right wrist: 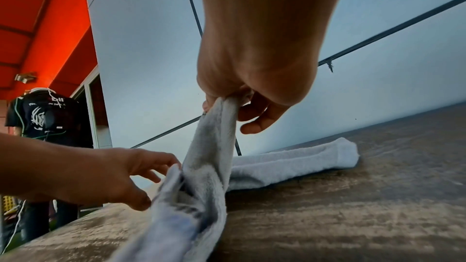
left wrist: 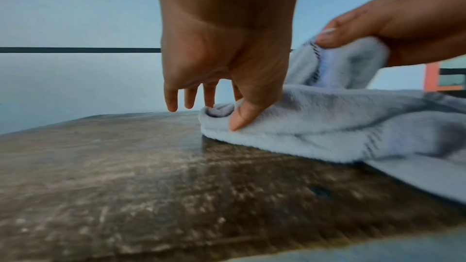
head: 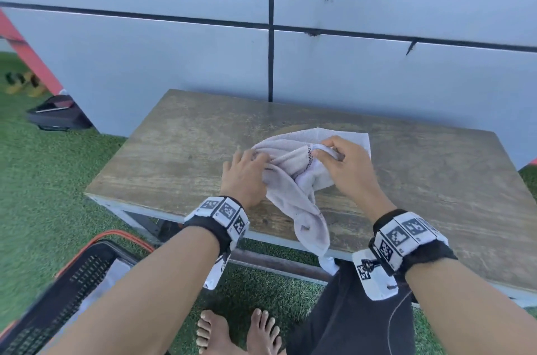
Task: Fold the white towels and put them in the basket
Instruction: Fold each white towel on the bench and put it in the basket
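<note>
The head view looks forward and down from above onto the worn wooden bench point(head: 180, 151) and the panelled wall behind it. The left wrist view sits low and very near the bench top, facing the far wall along the left hand point(left wrist: 221, 57), and the right wrist view looks from equally near along the right hand point(right wrist: 254, 63), angled left. All three share the crumpled white terry towel point(head: 293, 180) and both hands.
</note>
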### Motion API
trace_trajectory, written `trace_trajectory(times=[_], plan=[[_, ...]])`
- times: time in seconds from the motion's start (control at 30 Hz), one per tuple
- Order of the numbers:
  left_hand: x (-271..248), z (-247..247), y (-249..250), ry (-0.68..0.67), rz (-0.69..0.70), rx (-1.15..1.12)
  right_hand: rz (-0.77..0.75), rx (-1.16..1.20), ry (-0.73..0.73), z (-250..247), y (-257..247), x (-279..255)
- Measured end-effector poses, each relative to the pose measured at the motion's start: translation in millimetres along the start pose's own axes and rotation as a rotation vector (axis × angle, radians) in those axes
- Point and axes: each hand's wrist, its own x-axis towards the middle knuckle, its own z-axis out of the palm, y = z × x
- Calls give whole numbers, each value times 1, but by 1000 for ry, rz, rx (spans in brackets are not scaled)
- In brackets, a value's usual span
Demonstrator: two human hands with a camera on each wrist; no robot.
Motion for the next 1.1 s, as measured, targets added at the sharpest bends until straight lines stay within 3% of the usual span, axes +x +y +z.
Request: trace_trajectory(times=[0.13,0.2,0.3,0.47,0.63,0.73,0.8,0.97,1.1], plan=[[9,-20,-8,60,-76,3,8,31,30,0,-6,-4],[10,-29,2,67,77,-222,-6,88,6,2,-15,-3],[9,-37,33,-29,350,-491,-57,178,-56,8,-34,2],[18,-61,49,226,257,-700,-89,245,55,10,-46,8],[16,-88,39,284,269,-757,47,110,-227,10,-41,5],[18,-107,31,383,206,-798,91,34,-317,13,-38,9],[21,-121,23,463,155,-808,63,-32,-282,13,-38,17],[29,-152,-2,689,28,-858,-106,-335,-24,0,-55,43],[25,-149,-27,734,-112,-791,-167,-261,157,-8,-65,51]])
